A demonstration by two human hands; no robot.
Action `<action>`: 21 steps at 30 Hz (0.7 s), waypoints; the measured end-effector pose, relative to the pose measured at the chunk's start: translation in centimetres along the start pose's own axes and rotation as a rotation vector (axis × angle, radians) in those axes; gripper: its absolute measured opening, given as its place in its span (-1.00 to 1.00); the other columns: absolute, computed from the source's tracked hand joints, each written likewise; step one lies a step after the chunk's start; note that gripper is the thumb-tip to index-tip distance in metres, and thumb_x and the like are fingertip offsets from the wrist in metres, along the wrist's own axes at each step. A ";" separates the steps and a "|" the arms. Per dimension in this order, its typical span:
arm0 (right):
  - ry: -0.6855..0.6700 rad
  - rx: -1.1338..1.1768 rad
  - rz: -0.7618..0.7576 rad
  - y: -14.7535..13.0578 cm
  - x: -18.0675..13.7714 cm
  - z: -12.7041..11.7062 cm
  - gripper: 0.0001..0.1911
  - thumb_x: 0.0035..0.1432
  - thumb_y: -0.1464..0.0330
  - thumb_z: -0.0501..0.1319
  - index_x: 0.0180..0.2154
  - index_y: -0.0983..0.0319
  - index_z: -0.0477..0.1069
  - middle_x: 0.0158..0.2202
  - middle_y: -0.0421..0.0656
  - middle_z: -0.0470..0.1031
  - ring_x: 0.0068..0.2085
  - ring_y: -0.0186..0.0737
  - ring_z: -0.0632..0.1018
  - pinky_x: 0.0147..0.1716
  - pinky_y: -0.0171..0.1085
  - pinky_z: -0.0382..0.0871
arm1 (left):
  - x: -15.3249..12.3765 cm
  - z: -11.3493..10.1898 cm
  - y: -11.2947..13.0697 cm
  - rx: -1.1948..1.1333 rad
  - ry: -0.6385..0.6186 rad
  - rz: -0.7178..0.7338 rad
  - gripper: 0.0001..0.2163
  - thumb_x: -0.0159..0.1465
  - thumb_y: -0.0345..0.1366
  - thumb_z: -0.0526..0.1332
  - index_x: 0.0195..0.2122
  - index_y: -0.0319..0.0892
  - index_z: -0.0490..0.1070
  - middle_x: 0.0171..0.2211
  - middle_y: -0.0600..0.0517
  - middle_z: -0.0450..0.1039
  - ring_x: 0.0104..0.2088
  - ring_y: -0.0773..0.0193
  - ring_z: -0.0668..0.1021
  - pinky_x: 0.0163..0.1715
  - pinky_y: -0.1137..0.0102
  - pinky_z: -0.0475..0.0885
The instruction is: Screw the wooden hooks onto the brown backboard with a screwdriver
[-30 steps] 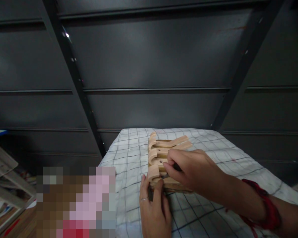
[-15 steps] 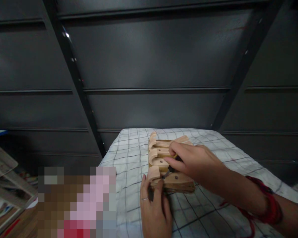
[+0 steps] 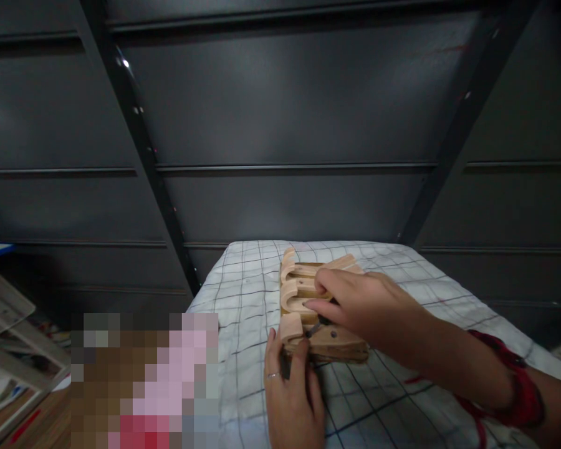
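A pale wooden rack of curved hook pieces lies on a white cloth with dark grid lines. My left hand, a ring on one finger, presses its fingers against the near end of the rack. My right hand reaches in from the right and lies over the middle of the rack. Its fingers pinch a small dark tool whose tip points at the nearest hook piece. A red band circles my right wrist.
Dark metal panels and slanted bars fill the background behind the cloth-covered surface. A blurred-out patch sits at the lower left. Papers or a tilted frame lie at the far left edge.
My right hand has slid a little away from me along the rack, uncovering the nearest hook piece. My left hand has stayed where it was.
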State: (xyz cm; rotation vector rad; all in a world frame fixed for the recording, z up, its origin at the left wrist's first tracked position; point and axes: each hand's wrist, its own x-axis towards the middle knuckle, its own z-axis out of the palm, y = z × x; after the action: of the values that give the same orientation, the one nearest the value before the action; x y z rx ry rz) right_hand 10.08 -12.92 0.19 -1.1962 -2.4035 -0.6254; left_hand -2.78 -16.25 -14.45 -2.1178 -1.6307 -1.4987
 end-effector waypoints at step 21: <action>-0.123 0.239 -0.050 0.6 -0.3 -1.7 -0.80 0.07 0.35 0.15 -0.21 0.24 0.28 -0.23 -0.11 0.45 -0.24 -0.22 0.46 -0.35 -0.32 0.31 | 0.0 0.1 -0.2 -0.012 -0.017 0.017 -0.66 0.17 -0.48 0.00 -0.03 -0.07 0.25 0.02 -0.13 0.11 0.03 0.06 0.29 -0.13 0.09 0.38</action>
State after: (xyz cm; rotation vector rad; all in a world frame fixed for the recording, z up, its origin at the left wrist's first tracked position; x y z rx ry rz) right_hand 10.96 -13.75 1.60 -1.1045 -2.5313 -0.2747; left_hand -2.89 -16.13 -14.56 -2.1505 -1.6093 -1.4943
